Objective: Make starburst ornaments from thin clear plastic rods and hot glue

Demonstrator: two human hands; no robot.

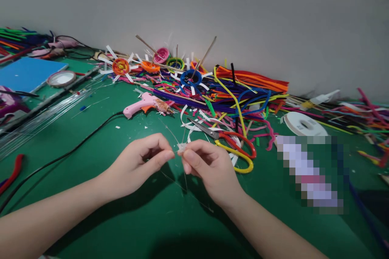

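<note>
My right hand (208, 166) pinches a small whitish, translucent piece (181, 147) between thumb and fingertips. Thin clear strands stick out from this piece, some upward and some down toward the table. Just to its left, my left hand (141, 164) is closed in a pinch; what lies between its fingertips is too fine to make out. Beyond the hands rests a pink glue gun (144, 105) with a stained tip, its black cord running to the left. Scissors (225, 135) with red and yellow handles lie behind my right hand, blades partly over white paper strips.
Colourful pipe cleaners (249, 85) are heaped along the wall, with several small coiled flower-like pieces, such as a blue one (191, 79). Clear thin rods (57, 117) and a blue board (30, 73) lie left. On the right are a white spool (305, 124) and a pixelated patch.
</note>
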